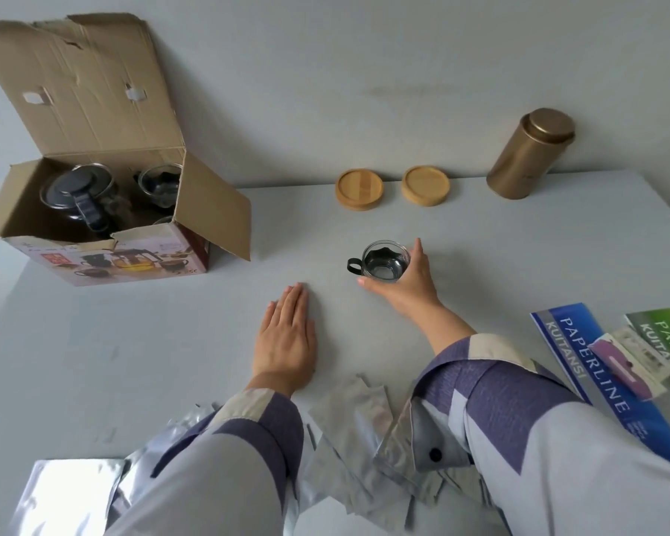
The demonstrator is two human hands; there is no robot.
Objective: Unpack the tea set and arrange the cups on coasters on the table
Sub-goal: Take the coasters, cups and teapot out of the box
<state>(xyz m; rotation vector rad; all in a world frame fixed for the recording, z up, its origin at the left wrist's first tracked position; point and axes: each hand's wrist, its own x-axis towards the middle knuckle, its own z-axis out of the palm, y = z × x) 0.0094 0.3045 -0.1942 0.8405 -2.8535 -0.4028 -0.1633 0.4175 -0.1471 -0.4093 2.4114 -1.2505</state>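
Right hand (401, 282) fingers curled round glass cup (385, 261) (on table (171, 342)); left hand (285, 334) flat, fingers together.

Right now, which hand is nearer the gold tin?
Right. The right hand grips the glass cup mid-table, in front of the gold tin. The left hand lies flat on the table, farther off.

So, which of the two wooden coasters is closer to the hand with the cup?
The right coaster, the one beside the gold tin. It lies almost straight beyond the right hand holding the cup; the left coaster lies farther off.
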